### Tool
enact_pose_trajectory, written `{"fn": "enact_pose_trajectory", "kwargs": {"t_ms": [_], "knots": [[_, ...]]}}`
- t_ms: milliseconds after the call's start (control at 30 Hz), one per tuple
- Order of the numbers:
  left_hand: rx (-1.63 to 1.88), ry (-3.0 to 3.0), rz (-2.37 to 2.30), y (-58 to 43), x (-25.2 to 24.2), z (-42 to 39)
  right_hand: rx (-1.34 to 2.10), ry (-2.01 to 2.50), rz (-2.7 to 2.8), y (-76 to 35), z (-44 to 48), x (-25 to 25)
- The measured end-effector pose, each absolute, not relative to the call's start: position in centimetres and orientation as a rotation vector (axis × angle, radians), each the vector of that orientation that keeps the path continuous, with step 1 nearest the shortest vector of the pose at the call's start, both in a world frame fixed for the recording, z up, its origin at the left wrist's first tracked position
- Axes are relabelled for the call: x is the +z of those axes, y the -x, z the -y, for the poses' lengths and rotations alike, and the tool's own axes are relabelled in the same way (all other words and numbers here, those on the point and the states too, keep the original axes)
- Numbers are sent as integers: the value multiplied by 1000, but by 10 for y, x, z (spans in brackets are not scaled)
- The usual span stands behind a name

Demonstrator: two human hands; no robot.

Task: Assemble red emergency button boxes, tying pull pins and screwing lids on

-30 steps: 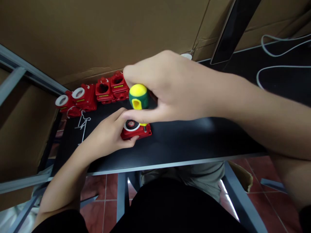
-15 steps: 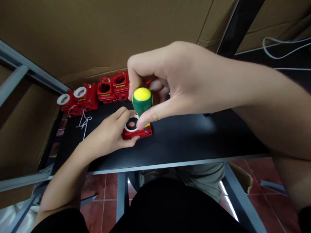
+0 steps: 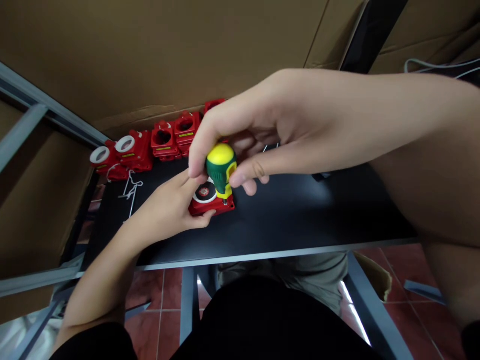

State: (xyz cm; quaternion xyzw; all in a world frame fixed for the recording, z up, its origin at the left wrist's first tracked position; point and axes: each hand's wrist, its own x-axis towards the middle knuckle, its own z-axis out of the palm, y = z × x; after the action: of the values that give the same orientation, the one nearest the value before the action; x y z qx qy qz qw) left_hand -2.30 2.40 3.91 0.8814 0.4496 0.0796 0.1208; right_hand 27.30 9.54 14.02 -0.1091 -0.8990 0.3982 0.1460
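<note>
My right hand [image 3: 262, 135] grips the green and yellow handle of a stubby screwdriver [image 3: 220, 166], which stands upright with its tip on the right corner of a small red housing [image 3: 212, 204]. The housing lies on the black tabletop [image 3: 292, 215] and carries a round white and black disc [image 3: 204, 192] on top. My left hand [image 3: 170, 207] is closed around the housing's left side and holds it down. The screwdriver's blade is mostly hidden by the handle.
A row of several more red housings [image 3: 165, 141] lines the back of the table, two at the left with white rings [image 3: 112, 150]. Thin wire pieces [image 3: 129, 187] lie beside them. Cardboard [image 3: 168, 50] stands behind; a white cable [image 3: 438, 64] is at far right.
My right hand has turned on the screwdriver handle, its fingers shifting round from over the top to the sides. The left hand and the red housing have stayed put.
</note>
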Motion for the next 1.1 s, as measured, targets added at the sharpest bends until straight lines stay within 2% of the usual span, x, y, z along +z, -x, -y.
{"fn": "enact_pose_trajectory", "kwargs": {"t_ms": [133, 367, 533, 967, 1100], "knots": [[202, -2511, -1329, 21, 40, -25, 1077, 486, 2491, -267, -92, 131], [250, -2446, -1345, 16, 42, -24, 570, 552, 2350, -247, -85, 108], [272, -2419, -1343, 17, 45, -25, 623, 426, 2308, -248, -89, 106], [348, -2468, -1341, 25, 43, -22, 278, 660, 2280, -259, -92, 122], [326, -2454, -1337, 24, 40, -23, 450, 546, 2348, -260, -100, 117]]}}
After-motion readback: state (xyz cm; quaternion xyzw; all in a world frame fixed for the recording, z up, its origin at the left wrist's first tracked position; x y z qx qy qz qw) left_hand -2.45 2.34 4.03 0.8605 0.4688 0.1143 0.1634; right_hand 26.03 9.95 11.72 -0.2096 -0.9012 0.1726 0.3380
